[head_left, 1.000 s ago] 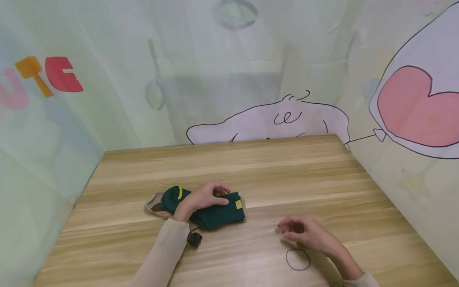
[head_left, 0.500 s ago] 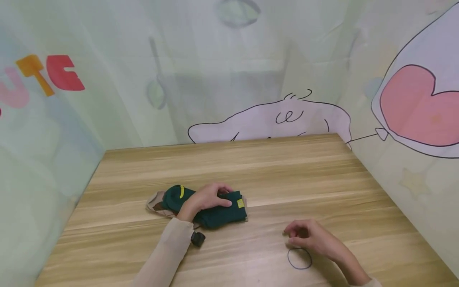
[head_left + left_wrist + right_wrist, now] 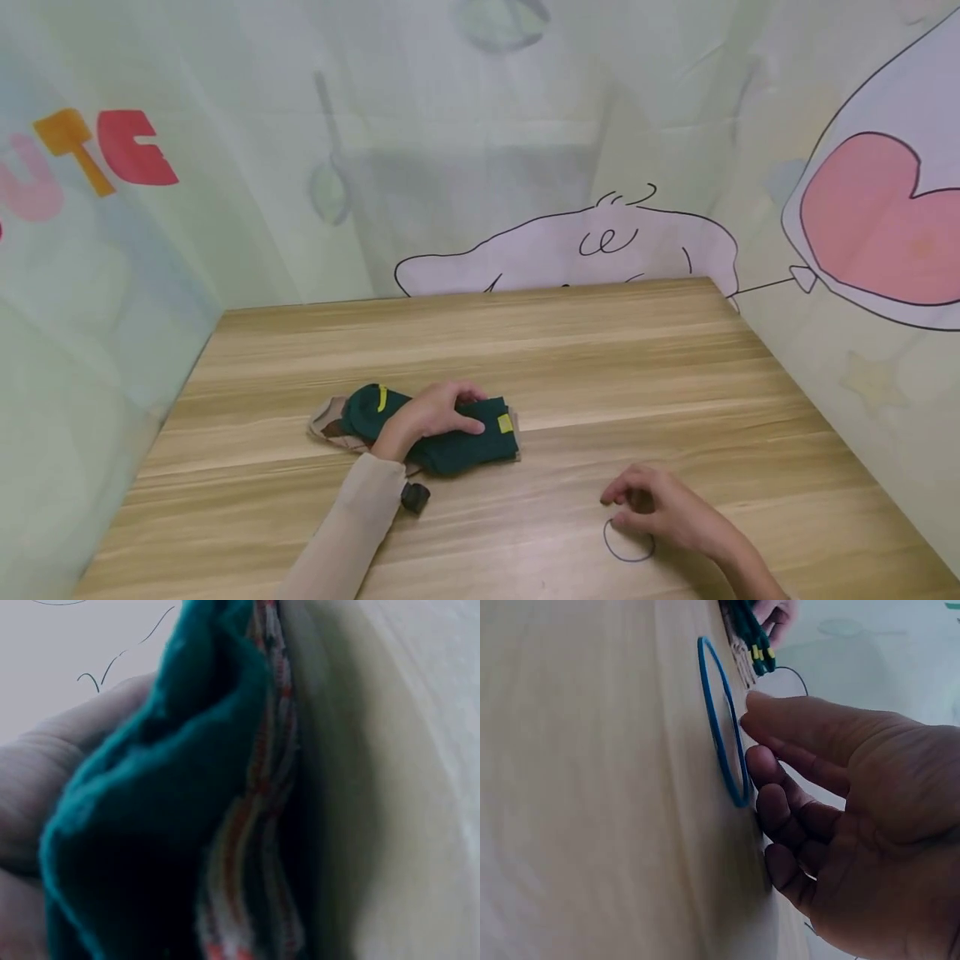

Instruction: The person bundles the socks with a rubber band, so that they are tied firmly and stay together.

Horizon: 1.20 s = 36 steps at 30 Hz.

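A pair of dark green socks [image 3: 468, 446] with yellow marks lies on top of beige and brown patterned socks [image 3: 327, 427], left of the table's middle. My left hand [image 3: 433, 414] grips the green pair from above, thumb on the near side and fingers toward the far edge. The left wrist view shows the green fabric [image 3: 161, 780] close up, striped edges [image 3: 259, 787] beside it. On the right, a thin blue elastic loop [image 3: 628, 560] lies flat on the table. The fingers of my right hand [image 3: 671, 510] are loosely curled, with the thumb and fingertips right at the loop's far edge.
The wood-grain table [image 3: 570, 350] is enclosed by pale printed curtains [image 3: 247, 167] at the back and sides. A small black box [image 3: 415, 497] sits at the left wrist, close over the tabletop.
My right hand has moved right and nearer the body, from beyond the loop to its far edge. My left hand stays on the green socks. The head view has shifted slightly.
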### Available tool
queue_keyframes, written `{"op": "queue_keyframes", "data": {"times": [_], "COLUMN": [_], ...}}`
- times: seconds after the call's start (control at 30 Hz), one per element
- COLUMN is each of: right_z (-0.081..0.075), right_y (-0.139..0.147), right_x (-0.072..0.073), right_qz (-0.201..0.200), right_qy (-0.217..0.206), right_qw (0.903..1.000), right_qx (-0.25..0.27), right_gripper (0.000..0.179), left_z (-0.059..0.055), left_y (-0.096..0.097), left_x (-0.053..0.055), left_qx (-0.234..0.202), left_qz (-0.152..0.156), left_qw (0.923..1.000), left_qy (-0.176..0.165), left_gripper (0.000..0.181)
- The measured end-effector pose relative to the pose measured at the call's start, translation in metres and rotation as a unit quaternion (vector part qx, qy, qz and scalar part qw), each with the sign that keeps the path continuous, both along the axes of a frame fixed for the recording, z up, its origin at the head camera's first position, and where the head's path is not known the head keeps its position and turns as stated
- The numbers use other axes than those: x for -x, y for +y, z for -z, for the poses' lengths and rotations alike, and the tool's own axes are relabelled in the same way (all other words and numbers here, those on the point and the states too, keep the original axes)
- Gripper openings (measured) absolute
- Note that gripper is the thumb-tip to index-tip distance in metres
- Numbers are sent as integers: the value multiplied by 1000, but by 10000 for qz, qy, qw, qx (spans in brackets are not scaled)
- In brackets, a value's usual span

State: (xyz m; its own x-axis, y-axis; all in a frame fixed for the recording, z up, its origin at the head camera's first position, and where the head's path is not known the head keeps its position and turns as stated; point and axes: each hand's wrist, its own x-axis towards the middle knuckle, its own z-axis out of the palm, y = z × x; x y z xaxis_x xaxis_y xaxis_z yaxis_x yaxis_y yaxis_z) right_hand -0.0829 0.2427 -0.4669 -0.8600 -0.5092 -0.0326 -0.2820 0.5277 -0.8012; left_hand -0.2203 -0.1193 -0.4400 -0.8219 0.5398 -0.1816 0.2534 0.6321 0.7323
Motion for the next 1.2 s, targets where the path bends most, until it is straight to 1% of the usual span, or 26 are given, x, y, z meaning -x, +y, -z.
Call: {"op": "queue_keyframes", "data": {"times": [0.2, 0.3, 0.37, 0.5, 0.63, 0.77, 1.03, 1.2], "right_z": [6, 9, 10, 10, 7, 6, 5, 4], "right_y": [1, -1, -2, -3, -4, -6, -5, -6], "right_x": [-5, -5, -5, -3, -1, -1, 0, 0], "right_qz": [-75, -155, -183, -127, -53, -70, -174, -130], "right_qy": [352, 592, 661, 458, 268, 296, 341, 327], "right_qw": [9993, 9981, 9976, 9989, 9995, 9992, 9990, 9991], "right_qx": [64, 61, 55, 4, -158, -256, -239, -225], "right_gripper": [20, 17, 15, 7, 6, 7, 5, 6], "left_z": [2, 1, 2, 1, 1, 3, 4, 4], "left_y": [1, 1, 2, 4, 7, 8, 10, 10], "left_x": [-1, -2, -3, -4, -5, -6, -5, -5], "left_qx": [70, 107, 165, 264, 373, 426, 468, 422], "left_qz": [-45, -82, -104, -209, -231, -240, -243, -207], "left_qw": [10000, 9999, 9998, 9994, 9990, 9988, 9986, 9989], "left_qy": [11, 11, 50, 38, 35, 19, 71, 50], "left_gripper": [45, 46, 46, 47, 46, 43, 40, 38]}}
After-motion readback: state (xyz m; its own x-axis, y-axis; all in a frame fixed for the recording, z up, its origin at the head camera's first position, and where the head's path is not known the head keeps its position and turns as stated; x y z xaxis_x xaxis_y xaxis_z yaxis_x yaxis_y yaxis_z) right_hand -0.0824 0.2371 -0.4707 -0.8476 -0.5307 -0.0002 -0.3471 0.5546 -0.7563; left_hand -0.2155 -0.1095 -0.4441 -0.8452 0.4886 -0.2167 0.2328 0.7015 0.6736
